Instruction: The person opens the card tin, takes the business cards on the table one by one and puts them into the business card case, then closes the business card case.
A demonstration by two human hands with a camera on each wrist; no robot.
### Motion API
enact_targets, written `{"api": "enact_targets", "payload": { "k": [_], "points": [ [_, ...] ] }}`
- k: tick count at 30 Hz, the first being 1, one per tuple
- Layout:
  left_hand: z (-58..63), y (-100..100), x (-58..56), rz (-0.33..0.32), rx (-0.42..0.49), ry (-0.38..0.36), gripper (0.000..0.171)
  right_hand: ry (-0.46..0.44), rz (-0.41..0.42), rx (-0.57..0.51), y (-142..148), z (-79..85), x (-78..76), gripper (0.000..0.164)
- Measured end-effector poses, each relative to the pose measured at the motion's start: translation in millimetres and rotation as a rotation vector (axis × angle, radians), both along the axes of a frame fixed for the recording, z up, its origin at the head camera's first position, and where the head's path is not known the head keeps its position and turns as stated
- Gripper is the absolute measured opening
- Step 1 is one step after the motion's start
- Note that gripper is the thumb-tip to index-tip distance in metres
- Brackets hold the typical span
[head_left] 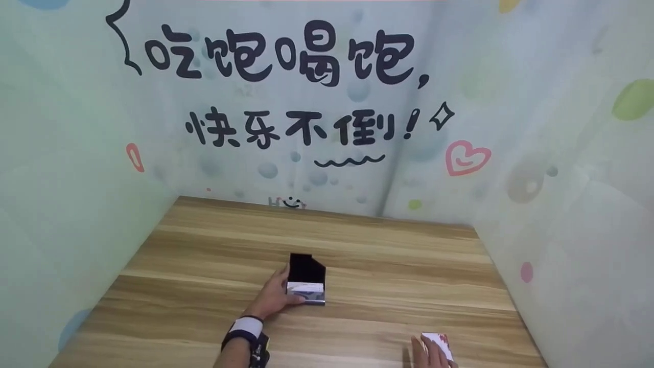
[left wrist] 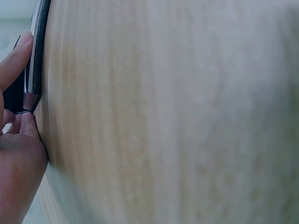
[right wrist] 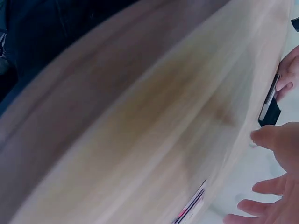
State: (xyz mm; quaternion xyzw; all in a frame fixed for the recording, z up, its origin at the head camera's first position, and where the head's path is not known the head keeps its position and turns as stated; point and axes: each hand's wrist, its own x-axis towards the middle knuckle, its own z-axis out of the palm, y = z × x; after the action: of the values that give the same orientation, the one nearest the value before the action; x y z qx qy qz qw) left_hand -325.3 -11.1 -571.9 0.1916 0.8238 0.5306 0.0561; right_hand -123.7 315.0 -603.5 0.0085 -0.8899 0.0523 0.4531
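A card case (head_left: 306,296) stands open near the middle of the table, its black flap (head_left: 305,268) raised and white cards (head_left: 305,286) showing inside. My left hand (head_left: 271,297) grips its left side, thumb along the silvery front edge; in the left wrist view the thumb and fingers (left wrist: 29,125) are around the case's edge. At the lower right, white cards (head_left: 440,343) with a red print lie on the table. My right hand (head_left: 430,355) overlaps them in the head view. In the right wrist view its fingers are spread and apart from the thin stack (right wrist: 190,204).
The wood-grain table (head_left: 214,240) meets printed wall sheets (head_left: 327,174) at the back and both sides. A white and dark band (head_left: 246,328) is around the left wrist, with a black strap (head_left: 260,350) beside it.
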Motion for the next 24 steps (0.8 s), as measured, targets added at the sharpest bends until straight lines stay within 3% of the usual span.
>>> {"api": "enact_targets", "payload": {
  "k": [3,5,7,10,14,17,20,24],
  "points": [
    [0.6,-0.4,-0.1,0.002,-0.015,-0.005,0.099,0.087,0.019,-0.033,8.6,-2.6,-2.6,0.036],
    [0.1,-0.8,-1.0,-0.002,-0.028,-0.003,0.099,0.1,0.02,-0.04,14.0,-1.8,-2.3,0.048],
    [-0.1,-1.2,-1.4,-0.002,-0.036,-0.007,0.1,0.057,0.01,-0.057,18.4,2.8,0.7,0.058],
    [-1.0,-1.8,-2.0,-0.012,-0.03,0.002,0.1,-0.158,-0.079,-0.112,20.2,18.0,9.4,0.061],
    [-1.3,-2.1,-2.0,-0.026,0.006,-0.004,0.1,-0.545,-0.246,-0.22,20.1,42.8,16.8,0.067],
    [-0.3,-2.7,-1.7,-0.031,0.016,-0.015,0.1,-0.686,-0.301,-0.251,22.6,51.3,16.4,0.07],
    [0.1,-3.8,-0.6,-0.03,0.011,-0.016,0.099,-0.67,-0.318,-0.228,25.7,46.2,16.3,0.07],
    [-0.6,-3.6,-0.6,-0.026,-0.001,0.009,0.099,-0.551,-0.356,-0.193,29.5,29.7,16.4,0.067]
  ]
}}
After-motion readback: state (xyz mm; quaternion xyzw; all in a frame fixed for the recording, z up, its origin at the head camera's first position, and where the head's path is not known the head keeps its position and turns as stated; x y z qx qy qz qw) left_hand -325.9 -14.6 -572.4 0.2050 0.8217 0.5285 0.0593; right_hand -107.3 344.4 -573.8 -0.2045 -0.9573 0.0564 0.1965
